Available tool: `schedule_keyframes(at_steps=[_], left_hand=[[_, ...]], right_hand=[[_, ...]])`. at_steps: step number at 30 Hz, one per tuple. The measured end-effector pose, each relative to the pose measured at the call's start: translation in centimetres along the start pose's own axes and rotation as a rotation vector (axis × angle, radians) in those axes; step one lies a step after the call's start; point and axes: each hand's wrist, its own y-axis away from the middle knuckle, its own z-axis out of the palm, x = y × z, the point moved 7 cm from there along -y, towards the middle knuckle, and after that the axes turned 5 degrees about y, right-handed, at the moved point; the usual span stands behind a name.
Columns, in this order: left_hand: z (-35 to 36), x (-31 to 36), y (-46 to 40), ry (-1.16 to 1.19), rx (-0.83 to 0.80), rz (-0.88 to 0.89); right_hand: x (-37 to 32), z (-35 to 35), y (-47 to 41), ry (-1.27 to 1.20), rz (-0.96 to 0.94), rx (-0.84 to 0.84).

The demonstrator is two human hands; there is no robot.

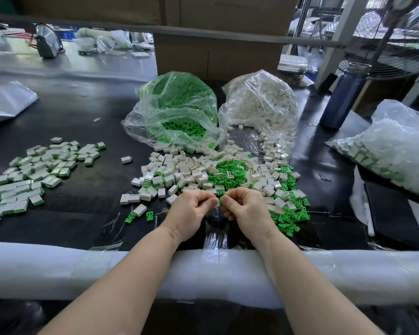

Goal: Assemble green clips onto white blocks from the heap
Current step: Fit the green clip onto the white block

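Note:
A mixed heap of white blocks [194, 170] and green clips [230, 169] lies on the black table in front of two clear bags. My left hand [192, 211] and my right hand [246, 207] meet just below the heap, fingers curled. Between their fingertips they pinch a small white block [217, 203] with a green clip [220, 199] at its edge; most of the piece is hidden by the fingers. More green clips [288, 218] are scattered to the right of my right hand.
Finished white-and-green pieces [32, 175] are spread at the left. A bag of green clips [179, 110] and a bag of white blocks [264, 105] stand behind the heap. Another filled bag [392, 151] and a blue bottle [344, 95] sit right. A padded rail [107, 269] edges the table.

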Motion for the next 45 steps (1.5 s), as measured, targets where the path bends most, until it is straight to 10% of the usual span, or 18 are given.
schedule_keyframes(at_steps=[45], left_hand=[[0.14,-0.23,0.13,-0.019,-0.005,-0.047]], right_hand=[[0.21,-0.20,0.00,0.033,0.007,-0.011]])
